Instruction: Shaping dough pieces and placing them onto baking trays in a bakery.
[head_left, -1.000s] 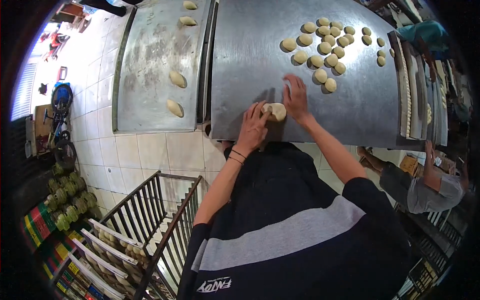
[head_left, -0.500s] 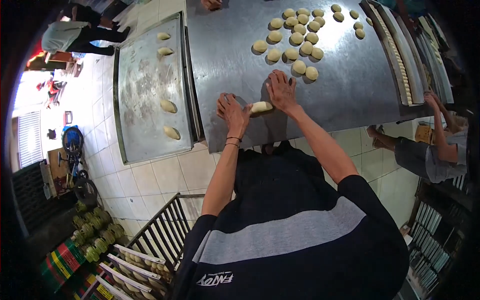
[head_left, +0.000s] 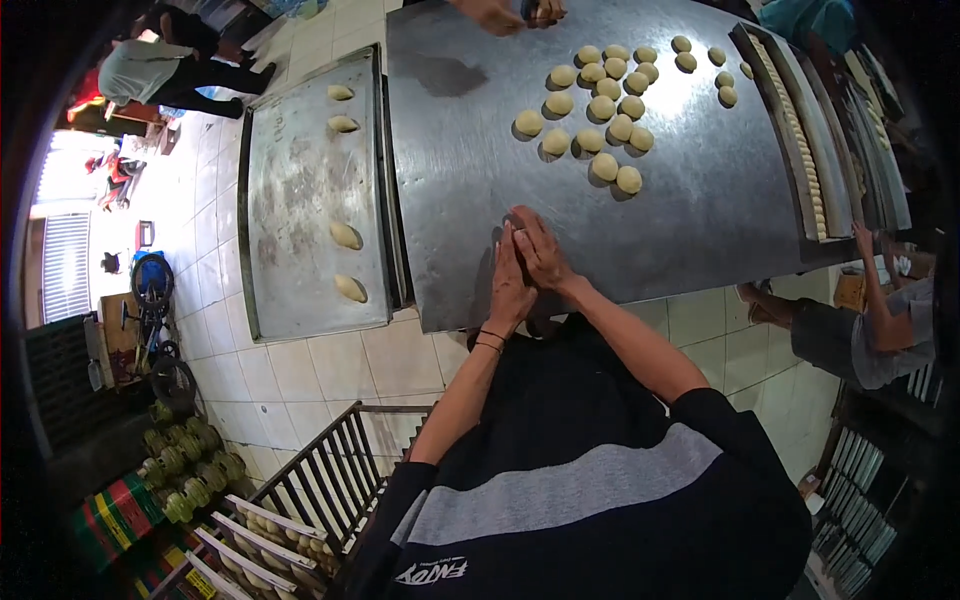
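Note:
My left hand (head_left: 510, 280) and my right hand (head_left: 540, 252) are pressed together near the front edge of the steel table (head_left: 450, 220). Their fingers are closed and point away from me. The piece of dough they work on is hidden between the palms. Beyond them several round dough balls (head_left: 604, 167) lie in a loose cluster. To the left, a worn metal tray (head_left: 295, 215) carries several spindle-shaped dough pieces (head_left: 346, 236) along its right side.
Another person's hands (head_left: 500, 14) are at the table's far edge. A long trough with a braided-looking dough strip (head_left: 795, 130) runs along the right end. Someone in grey (head_left: 880, 340) works at the right. A rack of dough-filled trays (head_left: 290, 530) stands at lower left.
My hands have come together, and the dough roll that showed between them is now covered. Another person's hands reach further in at the far edge. The whole view has shifted slightly.

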